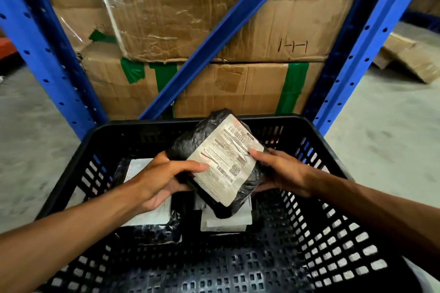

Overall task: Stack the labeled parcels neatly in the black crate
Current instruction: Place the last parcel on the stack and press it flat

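Observation:
A black plastic-wrapped parcel (221, 159) with a white shipping label is held tilted over the middle of the black crate (333, 209). My left hand (162, 178) grips its left edge, thumb on the label. My right hand (278, 171) grips its right edge, thumb on the label's corner. Under it, on the crate floor, lie two more labeled black parcels: one on the left (152, 219), partly hidden by my left hand, and one in the middle (226, 221), partly hidden by the held parcel.
The crate's near and right floor area (273, 257) holds no parcels. Behind the crate stands a blue metal rack (357, 54) with stacked cardboard boxes (214, 31). Grey concrete floor lies on both sides, with flattened cardboard (409, 57) at the far right.

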A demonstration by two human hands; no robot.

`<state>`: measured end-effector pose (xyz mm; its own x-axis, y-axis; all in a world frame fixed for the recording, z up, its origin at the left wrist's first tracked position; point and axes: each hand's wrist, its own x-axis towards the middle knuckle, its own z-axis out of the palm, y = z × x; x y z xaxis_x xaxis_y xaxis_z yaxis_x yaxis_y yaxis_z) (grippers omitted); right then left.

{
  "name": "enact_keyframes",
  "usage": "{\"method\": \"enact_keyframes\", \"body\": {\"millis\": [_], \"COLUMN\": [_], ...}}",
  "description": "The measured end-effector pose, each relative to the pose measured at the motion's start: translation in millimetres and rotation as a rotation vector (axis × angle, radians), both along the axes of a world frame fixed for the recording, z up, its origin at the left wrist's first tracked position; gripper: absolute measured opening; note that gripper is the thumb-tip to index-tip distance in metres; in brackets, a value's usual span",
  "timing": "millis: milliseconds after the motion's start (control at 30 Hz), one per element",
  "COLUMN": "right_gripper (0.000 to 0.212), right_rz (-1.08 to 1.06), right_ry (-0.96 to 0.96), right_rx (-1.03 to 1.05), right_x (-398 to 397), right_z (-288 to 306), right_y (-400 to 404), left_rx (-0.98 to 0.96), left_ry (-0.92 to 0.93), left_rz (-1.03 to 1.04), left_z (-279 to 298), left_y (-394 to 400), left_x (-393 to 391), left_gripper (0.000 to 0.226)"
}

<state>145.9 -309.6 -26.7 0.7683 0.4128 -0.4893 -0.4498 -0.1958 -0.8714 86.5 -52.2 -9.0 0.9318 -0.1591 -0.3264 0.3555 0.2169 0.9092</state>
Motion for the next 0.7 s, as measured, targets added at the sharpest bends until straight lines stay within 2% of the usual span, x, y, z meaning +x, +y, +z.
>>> {"method": "enact_keyframes", "body": {"millis": [33, 100, 167, 233, 300, 400, 533, 633, 700], "right_gripper": [0.084, 0.088, 0.077, 0.059, 0.047, 0.04, 0.057, 0.057, 0.057], "right_rz": [-0.048, -0.062, -0.043, -0.041, -0.049, -0.065, -0.034, 0.079, 0.079], "right_ry": [-0.041, -0.137, -0.212, -0.238, -0.238, -0.251, -0.325, -0.339, -0.366], "right_rx": [0.015, -0.044, -0.134, -0.212, -0.294, -0.383, -0.579, -0.697, -0.732], "right_x": [0.8, 4.6, 8.4, 10.3, 8.6, 9.2, 17.4, 18.4, 20.0], "right_z": [0.6, 5.3, 9.2, 7.6, 0.9, -9.2, -19.5, -31.3, -33.2], "right_y": [0.4, -3.3, -9.1, -9.9, -4.7, 5.3, 24.2, 40.4, 43.4], "left_rx": [-0.007, 0.156, 0.365, 0.453, 0.541, 0.684, 0.78, 0.867, 0.898], "left_ry": [0.029, 0.061, 0.102, 0.163, 0.214, 0.267, 0.319, 0.297, 0.276], "left_rz": [-0.019, -0.12, -0.224, -0.243, -0.181, -0.133, -0.187, -0.279, -0.323], "left_z": [0.5, 3.2, 2.1, -3.5, -11.8, -18.9, -21.1, -20.6, -18.3], "left_y": [3.9, 10.9, 9.0, -2.4, -12.9, -20.3, -28.6, -39.3, -43.1], "left_x": [0.5, 1.6, -0.2, -4.2, -5.2, 0.7, 6.7, 8.9, 9.0], "left_gripper": [0.031, 0.046, 0.069, 0.072, 0.066, 0.036, 0.035, 0.033, 0.035]}}
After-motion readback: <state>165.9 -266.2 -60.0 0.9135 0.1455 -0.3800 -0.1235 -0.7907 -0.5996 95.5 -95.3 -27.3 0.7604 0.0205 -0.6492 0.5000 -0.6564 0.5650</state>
